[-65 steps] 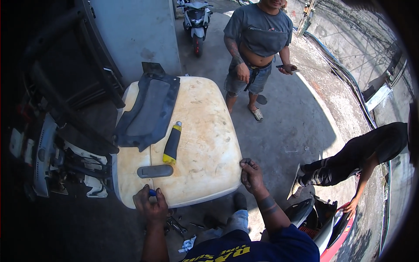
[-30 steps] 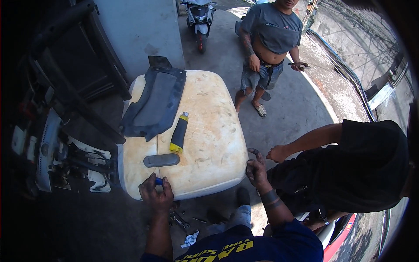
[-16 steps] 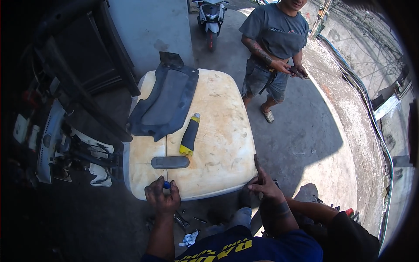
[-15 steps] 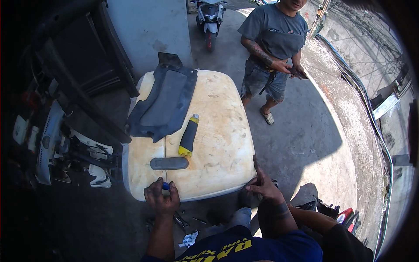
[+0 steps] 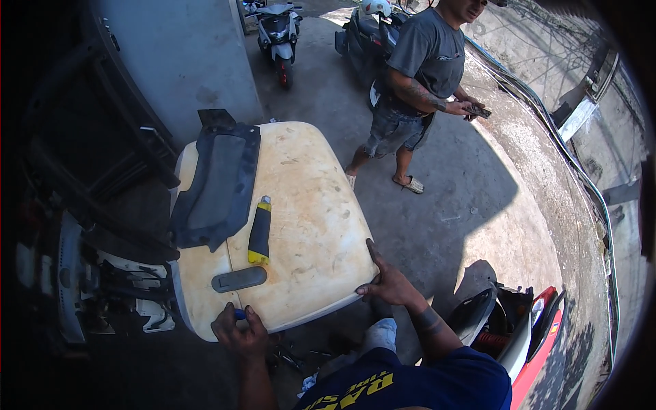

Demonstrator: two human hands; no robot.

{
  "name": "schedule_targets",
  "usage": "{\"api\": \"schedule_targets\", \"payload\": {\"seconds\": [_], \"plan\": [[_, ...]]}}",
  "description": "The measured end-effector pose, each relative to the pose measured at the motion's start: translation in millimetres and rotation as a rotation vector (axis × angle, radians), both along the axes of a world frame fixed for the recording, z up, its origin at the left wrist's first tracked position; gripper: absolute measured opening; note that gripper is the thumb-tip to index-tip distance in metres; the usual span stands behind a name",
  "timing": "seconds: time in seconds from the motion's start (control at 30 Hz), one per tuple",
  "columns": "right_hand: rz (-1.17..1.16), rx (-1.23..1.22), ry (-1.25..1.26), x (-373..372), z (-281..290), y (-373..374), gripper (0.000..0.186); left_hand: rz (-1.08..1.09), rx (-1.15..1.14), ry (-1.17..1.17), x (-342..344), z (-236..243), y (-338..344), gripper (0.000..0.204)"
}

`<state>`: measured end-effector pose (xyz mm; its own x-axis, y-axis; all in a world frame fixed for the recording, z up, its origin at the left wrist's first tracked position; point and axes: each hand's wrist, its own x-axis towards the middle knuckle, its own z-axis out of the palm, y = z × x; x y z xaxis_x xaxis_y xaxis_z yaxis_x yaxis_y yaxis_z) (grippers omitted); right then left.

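A dirty cream panel (image 5: pixel 307 205), flat like a tabletop, lies in front of me. My left hand (image 5: pixel 239 333) is at its near left edge, thumb and fingers closed around a small blue object (image 5: pixel 240 314), mostly hidden by the fingers. At the near right corner, my right hand (image 5: pixel 389 281) rests against the edge with thumb and forefinger spread; its other fingers are partly hidden. On the panel lie a black plastic cover (image 5: pixel 217 188), a yellow and black handle-shaped thing (image 5: pixel 260 232) with a silver tip, and a dark grey rounded bar (image 5: pixel 239 279) nearer my left hand.
Beyond the panel, a person (image 5: pixel 427 61) stands holding a small dark object (image 5: pixel 478 111). Parked scooters (image 5: pixel 279 34) are at the back. Red and white bodywork (image 5: pixel 529 348) stands at my right. Dark frames and vehicle parts (image 5: pixel 72 273) crowd the left; small tools (image 5: pixel 290 355) lie below the panel.
My view has swung right, so the panel and both hands appear further left and lower. The other person has turned and shifted stance. My hands keep their places on the panel.
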<state>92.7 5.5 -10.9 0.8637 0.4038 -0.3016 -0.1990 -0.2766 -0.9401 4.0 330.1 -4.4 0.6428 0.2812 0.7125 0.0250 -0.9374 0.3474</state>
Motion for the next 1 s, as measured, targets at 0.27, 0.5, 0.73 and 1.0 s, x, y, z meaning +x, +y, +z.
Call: {"api": "schedule_targets", "payload": {"seconds": [0.27, 0.5, 0.73, 1.0], "plan": [[0.004, -0.097, -0.042, -6, 13, -2, 0.108, -0.012, -0.021, -0.041, 2, -3, 1, 0.032], [0.018, -0.124, -0.031, -9, 15, -4, 0.105, -0.044, 0.016, -0.079, 3, -1, 1, 0.033], [-0.001, -0.081, -0.005, -13, 12, -3, 0.105, -0.007, 0.038, -0.067, 2, -1, 1, 0.035], [-0.028, -0.116, -0.063, -11, 3, -1, 0.104, 0.018, 0.011, -0.059, 5, 3, -4, 0.034]]}}
